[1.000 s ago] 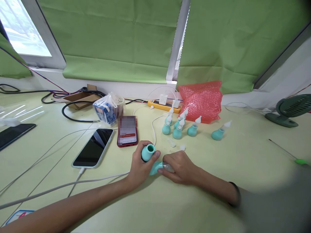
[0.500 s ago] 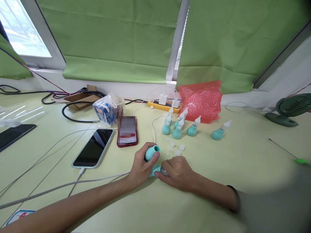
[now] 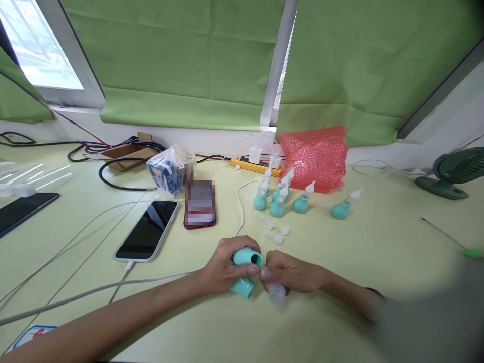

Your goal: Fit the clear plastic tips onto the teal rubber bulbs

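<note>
My left hand (image 3: pixel 227 266) is closed round two teal rubber bulbs (image 3: pixel 245 258), one above the other, with the upper one's round mouth facing right. My right hand (image 3: pixel 293 274) is closed on a small clear plastic tip (image 3: pixel 276 293) that pokes out below its fingers, right next to the bulbs. Both hands rest low on the pale yellow table (image 3: pixel 340 302). Several assembled teal bulbs with white tips (image 3: pixel 278 204) stand behind, one more (image 3: pixel 342 206) lying further right. A few loose clear tips (image 3: pixel 279 237) lie just beyond my hands.
Two phones lie to the left, a black-screened one (image 3: pixel 147 230) on a white cable and a red one (image 3: pixel 199 203). A pink bubble-wrap bag (image 3: pixel 315 156), a yellow power strip (image 3: pixel 255 164), a plastic-wrapped carton (image 3: pixel 170 171), a cardboard box (image 3: pixel 126 149) and a green fan (image 3: pixel 454 171) line the back.
My hands have drawn nearer to me. The clear tip has come away from the lower bulb and now sits in my right hand, apart from it. The upper bulb has turned its mouth rightward.
</note>
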A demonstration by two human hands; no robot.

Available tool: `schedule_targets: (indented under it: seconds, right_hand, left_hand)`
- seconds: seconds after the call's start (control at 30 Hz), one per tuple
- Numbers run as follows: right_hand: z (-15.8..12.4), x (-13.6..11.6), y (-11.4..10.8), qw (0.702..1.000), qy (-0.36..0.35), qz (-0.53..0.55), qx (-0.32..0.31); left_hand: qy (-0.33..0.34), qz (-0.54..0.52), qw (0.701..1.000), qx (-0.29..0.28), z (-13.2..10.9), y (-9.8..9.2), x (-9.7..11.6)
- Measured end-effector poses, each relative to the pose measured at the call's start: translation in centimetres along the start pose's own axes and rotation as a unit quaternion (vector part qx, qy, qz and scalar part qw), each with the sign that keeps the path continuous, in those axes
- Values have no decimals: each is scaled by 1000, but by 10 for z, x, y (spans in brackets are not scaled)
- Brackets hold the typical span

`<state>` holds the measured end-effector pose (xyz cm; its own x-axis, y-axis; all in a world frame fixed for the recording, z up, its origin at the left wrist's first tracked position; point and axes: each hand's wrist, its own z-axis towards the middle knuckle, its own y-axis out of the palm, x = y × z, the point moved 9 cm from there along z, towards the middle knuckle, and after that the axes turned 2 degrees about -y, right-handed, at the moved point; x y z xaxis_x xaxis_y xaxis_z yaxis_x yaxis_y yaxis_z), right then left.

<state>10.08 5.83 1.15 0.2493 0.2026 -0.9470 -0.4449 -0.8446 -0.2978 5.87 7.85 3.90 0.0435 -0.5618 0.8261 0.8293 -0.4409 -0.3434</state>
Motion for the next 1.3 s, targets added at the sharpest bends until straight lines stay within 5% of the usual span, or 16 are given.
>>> schedule_targets:
  seconds: [0.17,0.33,0.43,0.53,0.7,0.83,0.93,1.0,1.3]
  right_hand:
    - [-8,-26,-33,997,-33,-33,55]
    - [-17,-23,-64,990,28,-94,104]
    - [-16,-20,-50,989,53,-131,49]
    - [-13,-20,-19,983,55,-175,-24]
    - [-14,-32,-1,948,13,-317,-36]
    - [-35,-34,-55,917,80,-386,57]
    - [-56,-35,-115,847,133,-475,200]
    - [-62,-26,-137,824,147,-490,242]
    - [-42,18,-143,852,148,-447,229]
  left_hand:
    - [-30,124,991,49,-2,-6,-7]
    - [-38,220,969,102,0,-16,-6]
    - [-32,252,962,102,2,-17,-3]
    - [-53,248,966,45,5,-10,-8]
    - [-51,232,971,15,6,-4,-10]
    - [-24,235,971,31,2,-3,-6]
    - [-34,240,970,14,2,1,-8]
    - [-35,258,966,-5,3,5,-9]
    - [-68,301,950,-49,0,8,-14]
